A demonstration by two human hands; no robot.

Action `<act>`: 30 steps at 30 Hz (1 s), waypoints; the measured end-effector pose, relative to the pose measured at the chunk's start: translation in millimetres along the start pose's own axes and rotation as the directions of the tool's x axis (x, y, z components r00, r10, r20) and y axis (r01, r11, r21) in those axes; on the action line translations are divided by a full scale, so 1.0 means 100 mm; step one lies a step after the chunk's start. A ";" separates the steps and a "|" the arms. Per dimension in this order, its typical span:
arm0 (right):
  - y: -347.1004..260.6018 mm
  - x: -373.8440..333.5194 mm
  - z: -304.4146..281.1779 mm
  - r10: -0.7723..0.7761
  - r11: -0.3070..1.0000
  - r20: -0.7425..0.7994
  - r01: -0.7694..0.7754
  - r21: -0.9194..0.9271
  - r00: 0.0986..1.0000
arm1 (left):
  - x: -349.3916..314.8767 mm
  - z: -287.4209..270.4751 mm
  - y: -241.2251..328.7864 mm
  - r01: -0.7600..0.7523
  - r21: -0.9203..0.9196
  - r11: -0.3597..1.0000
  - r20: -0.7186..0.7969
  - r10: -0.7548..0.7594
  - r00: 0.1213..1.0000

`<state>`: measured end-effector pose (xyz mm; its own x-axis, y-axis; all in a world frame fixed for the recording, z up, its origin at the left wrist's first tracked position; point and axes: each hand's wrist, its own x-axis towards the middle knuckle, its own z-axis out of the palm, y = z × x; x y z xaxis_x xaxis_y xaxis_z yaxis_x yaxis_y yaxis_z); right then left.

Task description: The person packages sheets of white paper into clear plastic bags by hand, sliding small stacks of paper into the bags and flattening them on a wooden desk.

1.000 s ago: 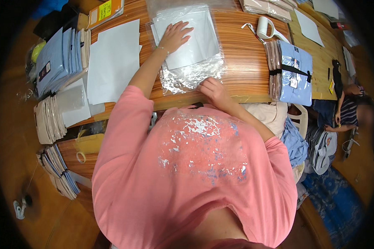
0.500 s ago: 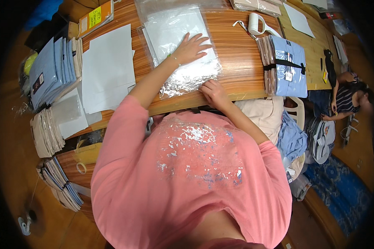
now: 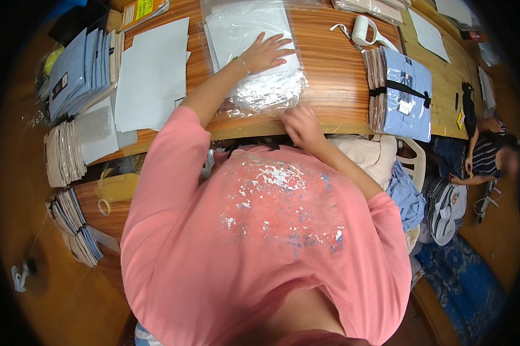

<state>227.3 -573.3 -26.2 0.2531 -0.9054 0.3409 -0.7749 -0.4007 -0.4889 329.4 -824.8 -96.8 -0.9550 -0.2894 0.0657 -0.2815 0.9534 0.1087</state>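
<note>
Plastic film (image 3: 263,93) near the worktop's (image 3: 336,75) front edge seems best pressed evenly, left hand (image 3: 267,53) open. Right hand (image 3: 302,125) curls; grip unclear.

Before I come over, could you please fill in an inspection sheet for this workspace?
Surface: wood-grain table, partly covered.
Work items: clear plastic bag, with white sheets showing through it.
Clutter: loose paper and folded blue garments to the left; banded garment bundle and white roller to the right.
Hands: left hand flat on the bag, fingers spread; right hand curled by the bag's near right corner, contact unclear.
Cables: thin cord at the far left.
Surroundings: co-worker in a striped top at right; blue patterned cloth at lower right.
</note>
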 end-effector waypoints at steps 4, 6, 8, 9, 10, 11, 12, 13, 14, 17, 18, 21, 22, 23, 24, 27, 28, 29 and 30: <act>-0.02 0.58 0.36 0.276 0.921 0.188 -0.316 0.227 0.942 | 0.05 -0.05 0.05 -0.011 0.013 1.000 -0.010 0.011 1.000; -0.05 0.70 0.48 0.303 0.902 0.407 -0.397 0.170 0.862 | 0.05 -0.05 0.06 -0.008 0.014 1.000 -0.016 0.008 1.000; -0.15 0.63 0.46 -0.008 1.000 0.353 0.011 -0.005 0.936 | 0.03 -0.05 0.03 -0.005 0.014 1.000 -0.020 0.006 1.000; -0.20 0.54 0.42 -0.161 0.973 0.356 0.209 -0.101 0.921 | 0.03 -0.02 0.08 -0.007 0.000 1.000 -0.025 0.007 1.000; -0.20 0.43 0.44 -0.270 0.940 0.313 0.320 -0.120 0.911 | 0.03 0.00 0.09 -0.007 0.018 1.000 -0.033 0.008 0.999; -0.19 0.35 0.41 -0.240 0.960 0.275 0.270 -0.075 0.931 | 0.03 0.00 0.07 -0.009 0.036 0.999 -0.041 0.011 0.999; -0.18 0.28 0.32 -0.209 0.975 0.241 0.222 -0.028 0.948 | 0.03 -0.01 0.08 -0.008 0.054 0.998 -0.051 0.011 0.999; -0.14 0.24 0.24 -0.180 0.983 0.201 0.180 0.020 0.963 | 0.03 -0.03 0.07 -0.027 0.085 0.996 -0.082 0.034 0.996; -0.06 0.17 0.13 -0.137 0.990 0.196 0.138 0.006 0.971 | 0.03 -0.05 0.08 -0.043 0.116 0.992 -0.113 0.056 0.992; 0.30 -0.11 -0.21 -0.037 0.999 0.157 0.042 -0.029 0.987 | 0.05 -0.23 0.13 -0.079 0.115 0.990 0.043 0.075 0.996; 0.44 -0.17 -0.26 -0.027 0.999 0.128 0.032 -0.035 0.991 | 0.05 -0.30 0.16 -0.086 0.098 0.992 0.136 0.072 0.988; 0.66 -0.17 -0.33 -0.083 0.995 0.172 0.091 -0.043 0.982 | -0.04 -0.45 0.25 0.025 0.048 0.999 -0.085 -0.020 0.996; 0.72 -0.17 -0.34 -0.101 0.992 0.204 0.113 -0.047 0.974 | -0.07 -0.58 0.35 0.007 -0.020 1.000 -0.107 -0.009 0.994; 0.80 -0.21 -0.31 -0.107 0.992 0.215 0.120 -0.049 0.971 | -0.16 -0.69 0.49 -0.012 -0.088 0.996 -0.129 0.000 0.992; 0.88 -0.25 -0.24 -0.115 0.990 0.222 0.129 -0.049 0.968 | -0.26 -0.82 0.64 -0.030 -0.150 0.988 -0.151 0.007 0.989; 0.90 -0.20 -0.20 -0.096 0.995 0.201 0.095 0.016 0.975 | -0.88 -0.70 1.17 0.076 -0.307 0.949 -0.059 -0.099 0.993; 0.89 -0.18 -0.19 -0.071 0.997 0.189 0.063 0.047 0.979 | -1.06 -0.54 1.28 0.088 -0.299 0.950 -0.147 -0.137 0.980; 0.89 -0.17 -0.16 -0.025 0.995 0.151 0.009 0.103 0.988 | -1.19 -0.49 1.36 0.162 -0.337 0.927 -0.132 -0.217 0.967; 0.89 -0.17 -0.13 0.028 0.987 0.117 -0.046 0.156 0.993 | -1.30 -0.45 1.41 0.229 -0.376 0.898 -0.117 -0.291 0.950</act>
<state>146.2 -591.7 -64.8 0.2972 -0.9265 0.2309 -0.6862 -0.3754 -0.6230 418.1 -657.1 -45.1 -0.8138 -0.5624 0.1465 -0.4360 0.7575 0.4859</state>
